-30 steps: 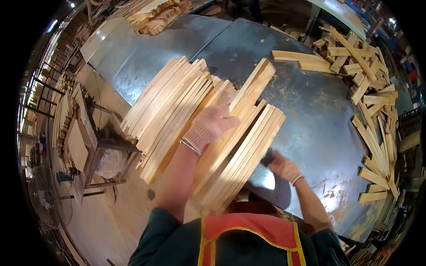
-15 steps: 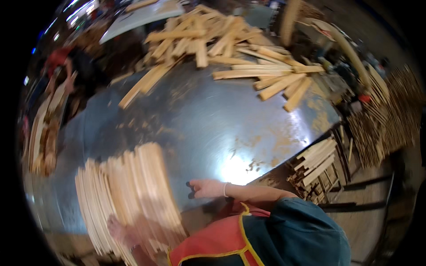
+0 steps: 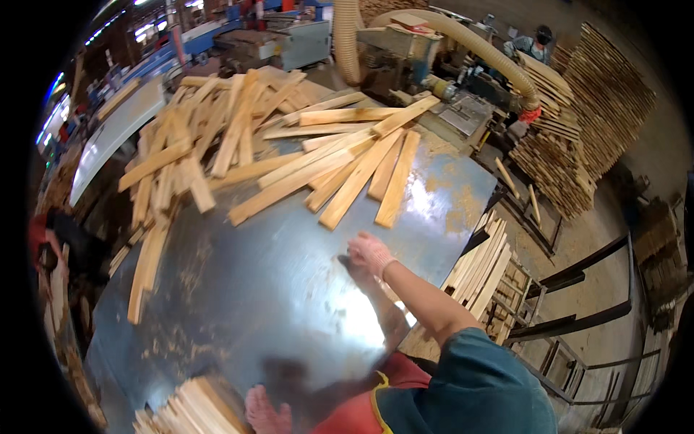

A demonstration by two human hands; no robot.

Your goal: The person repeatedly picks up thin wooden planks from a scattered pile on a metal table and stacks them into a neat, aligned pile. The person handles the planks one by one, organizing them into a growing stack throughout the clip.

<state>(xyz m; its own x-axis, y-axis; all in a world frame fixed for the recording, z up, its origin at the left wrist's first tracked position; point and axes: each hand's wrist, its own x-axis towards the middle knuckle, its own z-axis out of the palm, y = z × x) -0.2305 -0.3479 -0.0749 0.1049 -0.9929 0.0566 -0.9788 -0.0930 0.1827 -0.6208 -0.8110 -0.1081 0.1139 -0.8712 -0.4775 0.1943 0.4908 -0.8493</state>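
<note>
My right hand (image 3: 371, 254), in a pale pinkish glove, hangs over the metal table (image 3: 238, 289) just short of the near ends of several loose wooden slats (image 3: 361, 181). Nothing is in it, and its fingers look loosely bent and apart. At the lower edge my left hand (image 3: 266, 414) stands with thumb and fingers apart, holding nothing. Close to its left is a row of slats (image 3: 195, 409) packed side by side, partly cut off by the frame. A large jumbled heap of slats (image 3: 210, 123) covers the table's far side.
Beside the table's right edge, more slats (image 3: 481, 264) lie on a metal rack (image 3: 517, 289). A ribbed hose (image 3: 477, 54) arches over a machine (image 3: 463, 116) at the back. Stacked timber (image 3: 607, 94) rises at the far right. Another person (image 3: 50, 246) works at left.
My view has swung right and toward the heap. My right hand has reached forward to the loose slats. My left hand has come off the packed row and is now beside it.
</note>
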